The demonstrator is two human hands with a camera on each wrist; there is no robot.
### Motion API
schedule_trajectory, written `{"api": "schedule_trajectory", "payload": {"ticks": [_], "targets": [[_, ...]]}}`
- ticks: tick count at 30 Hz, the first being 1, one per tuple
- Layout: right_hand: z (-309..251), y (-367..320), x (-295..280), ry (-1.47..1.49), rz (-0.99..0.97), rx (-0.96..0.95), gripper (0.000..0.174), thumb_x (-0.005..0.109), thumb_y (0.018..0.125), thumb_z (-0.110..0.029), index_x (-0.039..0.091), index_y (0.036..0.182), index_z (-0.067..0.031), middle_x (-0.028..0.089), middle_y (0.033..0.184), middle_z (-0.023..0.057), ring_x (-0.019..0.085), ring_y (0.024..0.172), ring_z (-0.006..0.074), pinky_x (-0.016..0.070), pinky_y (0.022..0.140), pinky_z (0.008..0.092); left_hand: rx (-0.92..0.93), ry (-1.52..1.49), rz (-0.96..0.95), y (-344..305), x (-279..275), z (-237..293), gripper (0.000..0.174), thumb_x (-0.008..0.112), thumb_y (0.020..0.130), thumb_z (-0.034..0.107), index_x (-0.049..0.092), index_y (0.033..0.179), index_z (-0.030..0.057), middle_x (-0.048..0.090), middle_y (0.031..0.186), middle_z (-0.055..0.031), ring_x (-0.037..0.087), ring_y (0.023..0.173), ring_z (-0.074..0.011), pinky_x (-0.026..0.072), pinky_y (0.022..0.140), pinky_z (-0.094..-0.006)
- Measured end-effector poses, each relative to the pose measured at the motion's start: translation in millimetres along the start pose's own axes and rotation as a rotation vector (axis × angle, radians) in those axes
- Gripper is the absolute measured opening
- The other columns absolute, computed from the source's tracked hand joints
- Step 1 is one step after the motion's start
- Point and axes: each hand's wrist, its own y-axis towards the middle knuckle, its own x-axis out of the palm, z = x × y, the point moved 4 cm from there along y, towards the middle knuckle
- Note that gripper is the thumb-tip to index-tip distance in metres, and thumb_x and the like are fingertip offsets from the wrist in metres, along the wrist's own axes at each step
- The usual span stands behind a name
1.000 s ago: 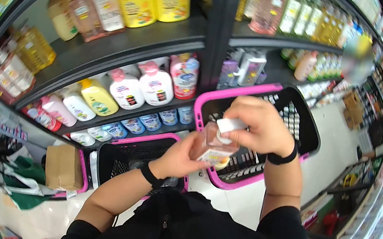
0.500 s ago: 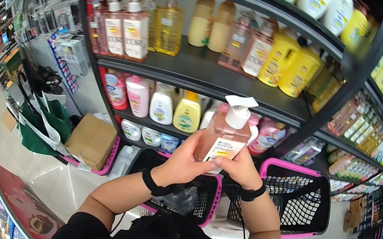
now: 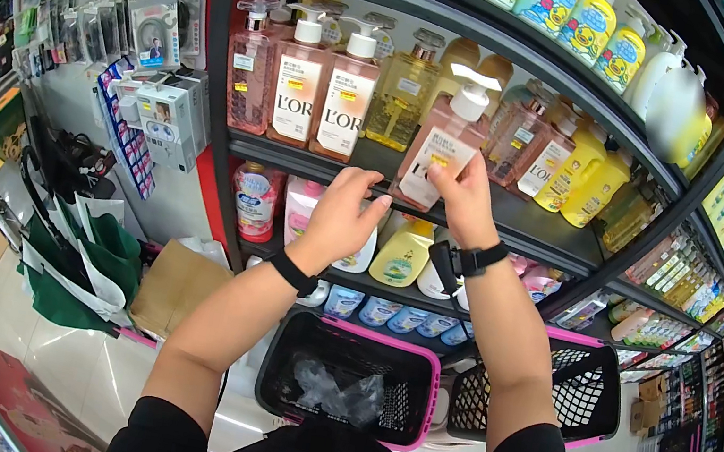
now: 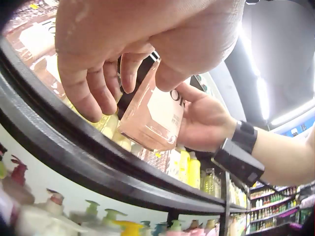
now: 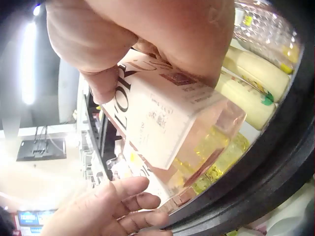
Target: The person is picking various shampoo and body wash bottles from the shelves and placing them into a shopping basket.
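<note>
In the head view my right hand point(image 3: 469, 204) grips the side of a pink pump bottle point(image 3: 440, 148) with a white pump top and a pale label. The bottle leans slightly, its base over the front edge of the middle shelf. My left hand point(image 3: 341, 223) is off the bottle to its left, fingers loosely bent with nothing in them. The right wrist view shows the bottle's label point(image 5: 147, 115) close up, the right thumb on its front. Standing behind the left hand are two similar pink pump bottles point(image 3: 344, 103) and a yellow pump bottle point(image 3: 399, 89).
More pink bottles point(image 3: 516, 132) and yellow jugs point(image 3: 593, 188) stand to the right on the same shelf point(image 3: 525, 225). Lotion bottles point(image 3: 403, 252) fill the shelf below. On the floor sit a black basket point(image 3: 279, 375) with clear plastic inside and a cardboard box point(image 3: 179, 291).
The pink bottle went from above the baskets, held in both hands, up and forward to the middle shelf. The left hand has let go; the right hand still holds it. The view has swung left.
</note>
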Motion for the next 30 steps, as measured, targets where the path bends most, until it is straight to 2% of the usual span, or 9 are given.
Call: {"api": "schedule_trajectory", "payload": {"ticks": [1,4,5,8,11,15,26,30], "targets": [[8.0,9.9,1.8,0.007,0.035,-0.015,0.055,0.074,0.090,-0.009,0.046,0.137,-0.0002,0.062,0.126,0.0094,0.060,0.115,0.0177,0.0490,0.100,0.0355,0.049,0.085,-0.020,4.0,0.2,-7.5,0.045,0.068,0.090,0.017,0.056,0.126,-0.0061,0.055,0.127,-0.0246,0.058,0.112,-0.0414,0.0496,0.096,-0.0440],[30.3,32.5,5.8,0.037,0.086,-0.034,0.053,0.073,0.092,-0.011,0.046,0.136,0.0009,0.063,0.125,0.0095,0.061,0.112,0.0176,0.0500,0.098,0.0343,0.162,0.355,0.008,5.2,-0.8,-11.0,0.056,0.069,0.089,0.015,0.048,0.136,-0.0056,0.045,0.141,-0.0249,0.057,0.120,-0.0417,0.0485,0.101,-0.0440],[34.5,38.9,5.7,0.037,0.082,-0.016,0.053,0.073,0.093,-0.011,0.046,0.136,0.0009,0.063,0.124,0.0095,0.061,0.112,0.0175,0.0500,0.098,0.0342,0.088,0.304,-0.076,6.8,-0.9,-15.1,0.066,0.070,0.087,0.014,0.041,0.142,-0.0058,0.037,0.150,-0.0278,0.047,0.131,-0.0484,0.0429,0.109,-0.0471],[45.7,52.7,8.3,0.036,0.041,0.043,0.053,0.071,0.094,-0.011,0.045,0.138,0.0003,0.062,0.126,0.0098,0.060,0.114,0.0173,0.0500,0.098,0.0340,0.121,0.364,-0.130,2.8,3.8,-30.3,0.067,0.073,0.084,0.013,0.044,0.141,-0.0041,0.038,0.148,-0.0283,0.053,0.123,-0.0475,0.0472,0.102,-0.0481],[55.3,59.4,11.0,0.073,-0.020,0.110,0.057,0.071,0.093,-0.008,0.042,0.141,-0.0003,0.061,0.130,0.0098,0.059,0.117,0.0172,0.0482,0.101,0.0341,0.173,0.362,-0.112,-1.5,4.2,-39.0,0.069,0.074,0.082,0.011,0.042,0.142,-0.0036,0.035,0.152,-0.0286,0.054,0.121,-0.0472,0.0471,0.101,-0.0481],[66.7,51.1,17.0,-0.058,-0.114,0.173,0.064,0.072,0.091,-0.004,0.037,0.144,0.0011,0.058,0.135,0.0103,0.056,0.122,0.0177,0.0461,0.106,0.0350,0.243,0.312,-0.065,-5.5,1.6,-46.9,0.070,0.073,0.082,0.009,0.042,0.144,-0.0024,0.032,0.154,-0.0291,0.053,0.121,-0.0468,0.0460,0.102,-0.0487],[72.9,52.8,21.6,-0.137,-0.184,0.154,0.069,0.069,0.095,-0.011,0.030,0.150,-0.0001,0.052,0.141,0.0099,0.050,0.128,0.0182,0.0425,0.109,0.0358,0.268,0.301,-0.012,-10.0,12.3,-63.0,0.070,0.070,0.082,0.009,0.042,0.145,-0.0034,0.030,0.156,-0.0291,0.053,0.116,-0.0464,0.0465,0.099,-0.0502],[72.3,52.5,21.7,-0.138,-0.213,0.212,0.067,0.067,0.096,-0.011,0.029,0.150,-0.0002,0.051,0.142,0.0097,0.049,0.128,0.0175,0.0424,0.109,0.0352,0.258,0.304,0.014,-11.5,19.1,-66.4,0.072,0.070,0.081,0.008,0.041,0.146,-0.0042,0.029,0.156,-0.0307,0.053,0.117,-0.0475,0.0462,0.099,-0.0506]]}}
